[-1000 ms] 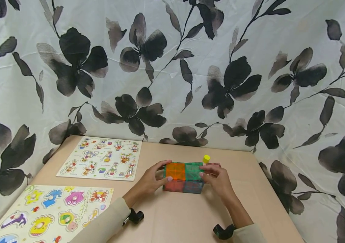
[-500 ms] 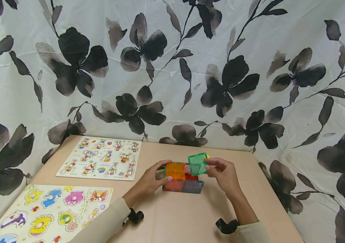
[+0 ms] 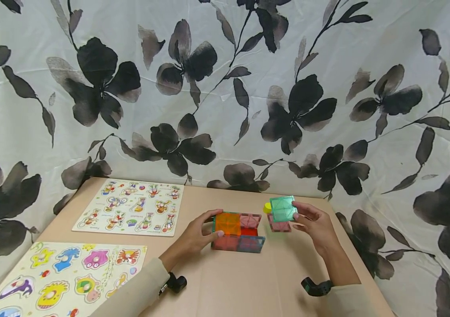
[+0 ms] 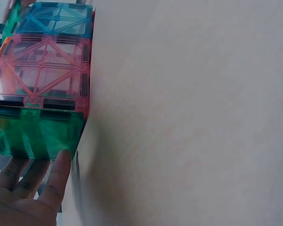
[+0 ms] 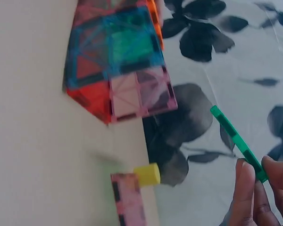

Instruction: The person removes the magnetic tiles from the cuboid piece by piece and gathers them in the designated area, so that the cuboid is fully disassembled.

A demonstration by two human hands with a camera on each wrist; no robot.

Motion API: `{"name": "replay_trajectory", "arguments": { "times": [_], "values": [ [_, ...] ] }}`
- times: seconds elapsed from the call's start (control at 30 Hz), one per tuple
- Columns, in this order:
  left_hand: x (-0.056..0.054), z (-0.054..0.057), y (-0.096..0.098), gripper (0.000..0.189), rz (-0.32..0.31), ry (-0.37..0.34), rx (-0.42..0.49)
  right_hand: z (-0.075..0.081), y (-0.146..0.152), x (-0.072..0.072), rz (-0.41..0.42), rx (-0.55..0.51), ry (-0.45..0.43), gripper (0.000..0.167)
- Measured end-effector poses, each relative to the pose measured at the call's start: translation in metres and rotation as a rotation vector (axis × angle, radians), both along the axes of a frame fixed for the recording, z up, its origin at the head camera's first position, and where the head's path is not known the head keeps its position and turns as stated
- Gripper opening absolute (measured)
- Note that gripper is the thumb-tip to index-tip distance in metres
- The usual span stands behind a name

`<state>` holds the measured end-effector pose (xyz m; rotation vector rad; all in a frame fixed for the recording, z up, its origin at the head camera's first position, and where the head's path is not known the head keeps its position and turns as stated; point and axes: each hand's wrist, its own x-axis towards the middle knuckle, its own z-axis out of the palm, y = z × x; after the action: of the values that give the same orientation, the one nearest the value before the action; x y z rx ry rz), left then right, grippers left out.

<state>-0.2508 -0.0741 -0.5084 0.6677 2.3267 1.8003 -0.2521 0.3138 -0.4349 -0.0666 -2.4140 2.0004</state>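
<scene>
Right hand: fingers and thumb [image 5: 245, 178] closed to the thickness of the green tile [image 3: 282, 208], pinching it at its right edge; the right hand [image 3: 316, 226] held nothing else.
Green tile: reached out leftward from that pinch, off the table, its broad face towards the head camera (edge-on in the right wrist view); square, so no long axis to speak of.
Tile to box: the box [image 3: 225, 243] lay left of the tile and somewhat nearer the person, clearly apart from it; the right hand was the nearer to the box's uncovered right part.
Left hand: the left hand [image 3: 195, 235] held the box's left end, thumb on the near side and fingers around the end (touching the green wall there).
Box top: an orange tile [image 3: 228, 223] covered the left half; the right half was open, red showing within.
Between: a yellow cylinder [image 3: 267, 208] stood between box and green tile, with a pink block [image 3: 279, 226] beside it, partly hidden by the tile (whether those two touched, I could not tell).
Farther left: two picture boards, the far board [image 3: 127, 207] and the near board [image 3: 66, 275].
Behind: a flowered cloth [image 3: 225, 101] beyond the table [image 3: 248, 281].
</scene>
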Motion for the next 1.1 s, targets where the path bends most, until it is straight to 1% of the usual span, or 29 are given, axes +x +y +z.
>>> {"name": "replay_trajectory", "arguments": {
  "times": [0.3, 0.37, 0.57, 0.73, 0.8, 0.87, 0.93, 1.0, 1.1],
  "values": [
    [0.0, 0.001, -0.002, 0.069, 0.004, -0.003, -0.001, -0.012, 0.037, -0.009, 0.013, -0.104, -0.044, 0.06],
    [0.0, 0.001, -0.002, 0.069, 0.005, -0.002, -0.005, -0.015, 0.044, -0.012, 0.003, -0.126, -0.062, 0.061],
    [0.001, 0.001, -0.001, 0.068, 0.004, -0.012, 0.012, -0.027, 0.061, -0.018, -0.046, -0.17, -0.13, 0.06],
    [0.002, 0.001, -0.002, 0.068, 0.009, -0.042, 0.026, -0.036, 0.071, -0.022, -0.084, -0.216, -0.175, 0.056],
    [0.002, 0.001, -0.002, 0.068, 0.012, -0.043, 0.021, -0.039, 0.074, -0.023, -0.096, -0.227, -0.187, 0.054],
    [0.002, 0.001, -0.002, 0.067, 0.016, -0.035, 0.015, -0.043, 0.077, -0.025, -0.103, -0.229, -0.195, 0.054],
    [0.001, 0.0, -0.002, 0.067, 0.016, -0.023, 0.007, -0.048, 0.079, -0.027, -0.12, -0.208, -0.207, 0.054],
    [0.0, 0.0, -0.001, 0.067, 0.018, -0.02, 0.0, -0.054, 0.081, -0.029, -0.134, -0.174, -0.216, 0.055],
    [0.001, 0.0, -0.001, 0.067, 0.02, -0.026, -0.001, -0.06, 0.082, -0.031, -0.183, -0.116, -0.233, 0.055]
  ]
}}
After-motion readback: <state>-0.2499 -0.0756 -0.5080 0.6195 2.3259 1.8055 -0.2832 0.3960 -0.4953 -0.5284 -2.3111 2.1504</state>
